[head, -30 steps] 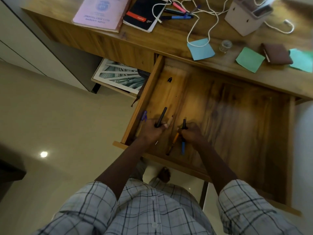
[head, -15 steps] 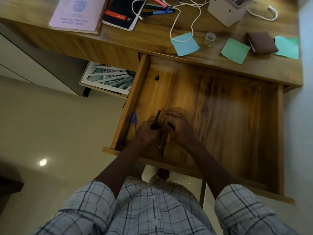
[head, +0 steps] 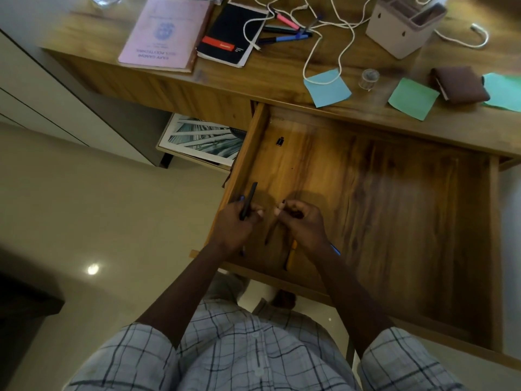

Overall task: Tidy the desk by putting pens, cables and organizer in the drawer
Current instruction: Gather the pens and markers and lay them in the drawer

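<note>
The wooden drawer [head: 394, 221] stands pulled open under the desk. Over its front left corner my left hand [head: 234, 224] is shut on a black pen [head: 248, 203] that points away from me. Beside it my right hand [head: 303, 221] is closed around several pens; an orange pen [head: 290, 255] and a blue tip [head: 335, 249] stick out below it. More pens [head: 287, 35] lie on the desk top among a white cable [head: 332, 32]. The pale organizer box [head: 400, 26] stands at the back right.
A small black piece [head: 279, 141] lies in the drawer's back left. On the desk are a pink booklet [head: 163, 32], a black notebook [head: 231, 35], blue [head: 328, 88] and green [head: 413, 98] sticky notes, a brown wallet [head: 459, 84] and a small clear jar [head: 368, 78].
My two hands have drawn apart slightly and lifted a little over the drawer's front left. The view has tilted up, showing more of the desk top.
</note>
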